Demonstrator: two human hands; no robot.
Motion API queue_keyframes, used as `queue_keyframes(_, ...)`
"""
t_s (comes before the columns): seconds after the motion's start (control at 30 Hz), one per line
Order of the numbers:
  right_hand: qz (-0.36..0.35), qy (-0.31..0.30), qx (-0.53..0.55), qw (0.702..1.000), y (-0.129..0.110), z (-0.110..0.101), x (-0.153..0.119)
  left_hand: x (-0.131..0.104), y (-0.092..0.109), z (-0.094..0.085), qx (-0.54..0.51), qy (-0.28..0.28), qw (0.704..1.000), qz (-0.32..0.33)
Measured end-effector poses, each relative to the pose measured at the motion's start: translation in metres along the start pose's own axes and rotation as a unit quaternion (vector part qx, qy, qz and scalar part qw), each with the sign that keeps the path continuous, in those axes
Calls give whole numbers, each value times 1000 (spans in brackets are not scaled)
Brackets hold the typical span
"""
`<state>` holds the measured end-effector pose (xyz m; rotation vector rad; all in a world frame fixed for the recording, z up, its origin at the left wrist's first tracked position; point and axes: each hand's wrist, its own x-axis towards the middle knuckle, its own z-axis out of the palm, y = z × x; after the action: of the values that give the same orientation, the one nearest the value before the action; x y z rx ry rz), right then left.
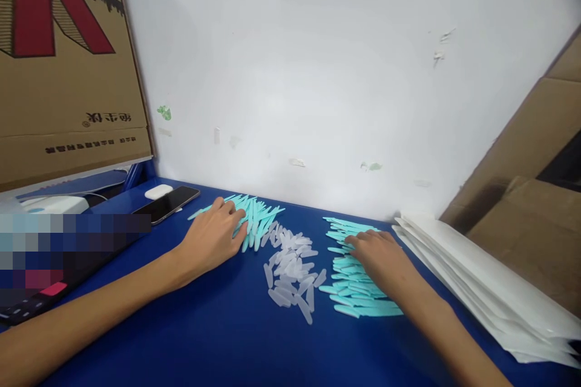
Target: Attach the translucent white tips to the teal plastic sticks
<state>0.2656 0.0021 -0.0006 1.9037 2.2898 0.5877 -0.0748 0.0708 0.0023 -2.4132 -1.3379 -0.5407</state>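
My left hand (216,233) rests on the left edge of a loose pile of slim turquoise sticks (261,217), which look like eyebrow-razor handles. Its fingers bend down over them, thumb apart from the forefinger; the fingertips are partly hidden. On the right, my right hand (379,254) lies over a row of similar turquoise sticks (356,287), mostly pointing sideways. Its fingers reach left across their upper part, and I see nothing lifted in them. Between the two groups lies a heap of small frosted, see-through caps (290,266), touched by neither hand.
A phone (170,204) and a white case (158,192) lie at the back left of the blue table (204,332). White envelopes (481,278) are stacked on the right. Cardboard boxes (68,91) flank both sides, and a white wall (295,72) rises behind.
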Motion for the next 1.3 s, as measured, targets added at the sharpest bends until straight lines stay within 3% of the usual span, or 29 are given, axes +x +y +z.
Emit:
queue_keyframes(0.17, 0, -5, -11, 1000, -3, -1, 1, -5, 14, -11, -126, -43, 983, 127)
queue_keyframes(0.27, -2, -8, -15, 1000, -4, -3, 2, -11, 21, -16, -168, -86, 970, 153)
queue_keyframes(0.67, -4, -13, -26, 1000, -7, -4, 4, -24, 37, -17, -213, -180, 955, 106)
queue_keyframes(1.0, -7, -2, -32, 999, -9, -2, 4, -23, 36, -21, -227, -183, 953, 79)
queue_keyframes(1.3, -11, -7, -23, 1000, -7, -10, 4, -22, 34, -11, -256, -161, 949, 90)
